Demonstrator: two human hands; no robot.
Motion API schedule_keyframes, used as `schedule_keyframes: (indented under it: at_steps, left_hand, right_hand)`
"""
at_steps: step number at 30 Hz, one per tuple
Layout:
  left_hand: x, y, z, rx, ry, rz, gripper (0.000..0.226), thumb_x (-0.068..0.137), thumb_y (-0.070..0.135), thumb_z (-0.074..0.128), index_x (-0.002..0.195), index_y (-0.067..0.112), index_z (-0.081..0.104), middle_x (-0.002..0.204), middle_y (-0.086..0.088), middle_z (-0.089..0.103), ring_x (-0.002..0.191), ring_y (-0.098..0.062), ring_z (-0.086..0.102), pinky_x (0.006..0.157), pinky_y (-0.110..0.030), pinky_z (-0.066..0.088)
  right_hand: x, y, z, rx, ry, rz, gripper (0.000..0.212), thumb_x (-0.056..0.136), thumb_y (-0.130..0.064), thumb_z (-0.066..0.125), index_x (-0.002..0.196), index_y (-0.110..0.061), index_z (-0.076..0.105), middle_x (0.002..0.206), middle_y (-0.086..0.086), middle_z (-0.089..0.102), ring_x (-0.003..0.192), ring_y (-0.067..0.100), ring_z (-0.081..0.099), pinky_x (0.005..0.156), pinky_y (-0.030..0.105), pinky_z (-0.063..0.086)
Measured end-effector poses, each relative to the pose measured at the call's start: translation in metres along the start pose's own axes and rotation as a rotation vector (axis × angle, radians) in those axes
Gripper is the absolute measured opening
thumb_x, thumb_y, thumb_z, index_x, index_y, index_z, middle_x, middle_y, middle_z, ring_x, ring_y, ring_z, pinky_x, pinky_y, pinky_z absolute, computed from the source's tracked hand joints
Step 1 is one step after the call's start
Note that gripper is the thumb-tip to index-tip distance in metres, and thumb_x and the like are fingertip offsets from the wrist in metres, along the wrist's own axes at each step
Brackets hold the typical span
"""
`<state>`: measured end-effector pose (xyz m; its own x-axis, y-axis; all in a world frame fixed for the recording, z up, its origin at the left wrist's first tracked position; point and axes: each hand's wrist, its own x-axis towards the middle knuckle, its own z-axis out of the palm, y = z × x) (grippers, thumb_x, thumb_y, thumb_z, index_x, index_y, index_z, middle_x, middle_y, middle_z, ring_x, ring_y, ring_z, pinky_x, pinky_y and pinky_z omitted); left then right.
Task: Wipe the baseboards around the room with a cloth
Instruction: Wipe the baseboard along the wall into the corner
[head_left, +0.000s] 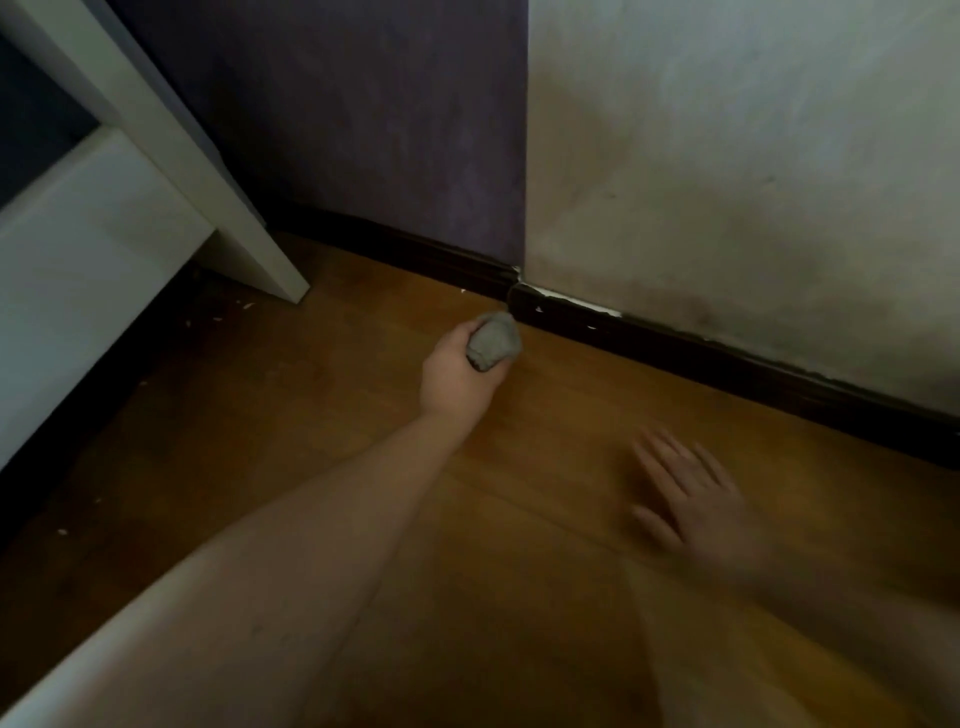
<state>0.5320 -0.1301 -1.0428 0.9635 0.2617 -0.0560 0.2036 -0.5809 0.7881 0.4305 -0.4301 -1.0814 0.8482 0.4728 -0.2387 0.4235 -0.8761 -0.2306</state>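
A dark baseboard (675, 348) runs along the foot of a purple wall and a stained white wall, with a joint and white chips near the middle. My left hand (457, 374) grips a balled grey cloth (493, 340) and holds it just in front of that joint, close to the baseboard. My right hand (685, 488) lies flat on the wooden floor with fingers spread, a little blurred, short of the baseboard.
A white piece of furniture (104, 249) with a slanted leg (249, 244) stands at the left, close to the purple wall. Small white flecks lie on the wooden floor (519, 519) near it.
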Motion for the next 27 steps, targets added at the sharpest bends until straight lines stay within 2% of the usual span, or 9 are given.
schedule_keyframes:
  at_steps: [1,4,5,7,10,12,17,23,27]
  left_hand:
    - [-0.002,0.003,0.009,-0.024,0.005,-0.015,0.055,0.079,0.024,0.083,0.129,0.014,0.063,0.123,-0.005,0.066,0.111,-0.016,0.06,0.088,-0.016,0.04]
    - [-0.006,0.011,0.039,-0.111,0.038,-0.113,0.058,0.081,0.023,0.081,0.134,0.015,0.06,0.127,-0.006,0.064,0.116,-0.02,0.059,0.094,-0.019,0.041]
    - [-0.005,0.009,0.047,-0.131,0.052,-0.142,0.058,0.081,0.022,0.08,0.135,0.016,0.059,0.128,-0.006,0.064,0.117,-0.02,0.058,0.094,-0.019,0.039]
    - [-0.005,0.004,0.058,-0.129,0.07,-0.154,0.058,0.081,0.02,0.081,0.135,0.014,0.059,0.127,-0.006,0.064,0.116,-0.02,0.058,0.093,-0.019,0.038]
    - [0.0,-0.006,0.073,-0.121,0.057,-0.156,0.059,0.078,0.015,0.082,0.133,0.011,0.059,0.122,-0.003,0.063,0.113,-0.02,0.059,0.097,-0.024,0.042]
    - [0.004,-0.007,0.08,-0.135,0.122,-0.21,0.06,0.08,0.018,0.08,0.135,0.012,0.058,0.126,-0.005,0.063,0.116,-0.022,0.059,0.102,-0.029,0.044]
    - [0.014,0.003,0.089,-0.193,0.256,-0.355,0.059,0.085,0.024,0.075,0.139,0.023,0.053,0.131,-0.003,0.062,0.117,-0.019,0.058,0.103,-0.027,0.043]
    - [0.027,0.011,0.105,-0.112,0.296,-0.386,0.056,0.082,0.024,0.075,0.135,0.02,0.057,0.128,-0.006,0.064,0.117,-0.023,0.06,0.102,-0.032,0.046]
    - [0.032,0.028,0.12,-0.205,0.372,-0.507,0.048,0.082,0.019,0.075,0.128,0.015,0.061,0.124,-0.007,0.065,0.113,-0.022,0.061,0.096,-0.025,0.046]
  right_hand:
    - [-0.025,0.01,0.005,-0.001,0.002,0.084,0.066,0.099,-0.067,0.009,0.157,-0.036,0.004,0.165,-0.005,0.003,0.151,0.015,0.004,0.12,0.036,0.0]
    - [-0.063,0.033,0.025,-0.007,-0.148,0.216,0.063,0.093,-0.073,0.001,0.148,-0.051,-0.019,0.158,-0.014,-0.03,0.148,0.011,-0.019,0.119,0.037,-0.012]
    - [-0.067,0.038,0.029,-0.016,-0.138,0.213,0.064,0.094,-0.073,0.002,0.15,-0.049,-0.016,0.159,-0.014,-0.027,0.15,0.013,-0.014,0.12,0.04,-0.009]
    - [-0.068,0.041,0.035,-0.024,-0.1,0.207,0.063,0.098,-0.068,0.012,0.155,-0.044,0.001,0.165,-0.008,-0.006,0.152,0.017,0.004,0.12,0.049,0.004]
    - [-0.066,0.045,0.039,-0.01,-0.046,0.172,0.061,0.099,-0.062,0.023,0.156,-0.04,0.014,0.165,-0.003,0.009,0.151,0.018,0.012,0.119,0.052,0.01]
    - [-0.067,0.046,0.043,-0.017,-0.012,0.163,0.061,0.099,-0.06,0.027,0.155,-0.04,0.017,0.165,-0.002,0.011,0.151,0.017,0.011,0.119,0.053,0.012]
    - [-0.067,0.049,0.048,-0.005,0.014,0.146,0.061,0.099,-0.061,0.026,0.155,-0.04,0.016,0.165,-0.003,0.009,0.152,0.017,0.008,0.118,0.056,0.012]
    - [-0.067,0.052,0.054,0.004,0.076,0.127,0.062,0.098,-0.058,0.034,0.155,-0.037,0.023,0.165,0.0,0.015,0.151,0.021,0.015,0.118,0.056,0.013]
    - [-0.066,0.053,0.055,-0.004,0.112,0.113,0.062,0.097,-0.058,0.037,0.154,-0.036,0.026,0.164,0.002,0.017,0.15,0.021,0.017,0.117,0.057,0.014]
